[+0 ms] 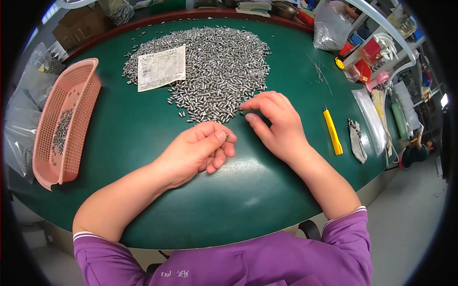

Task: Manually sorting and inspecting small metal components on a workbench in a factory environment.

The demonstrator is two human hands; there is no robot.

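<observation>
1. The left hand [200, 150] is curled, pinching one small metal pin [226, 137]; whether its palm holds more is hidden.
2. The right hand [275, 123], fingers loosely bent, touches the near edge of the pin pile [214, 71].
3. Bare green tabletop [143, 133] lies between the hands and the pink basket [67, 119].

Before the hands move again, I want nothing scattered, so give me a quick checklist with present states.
1. Left hand curled over small metal pieces: ok, one shows at the fingertips.
2. Right hand fingertips at the edge of the pile of metal pins: ok.
3. Pink basket on the table, some pins inside: ok.
4. Paper slip lying flat on the pile: ok.
5. Yellow utility knife apart from both hands: ok; blade state: cannot tell.
</observation>
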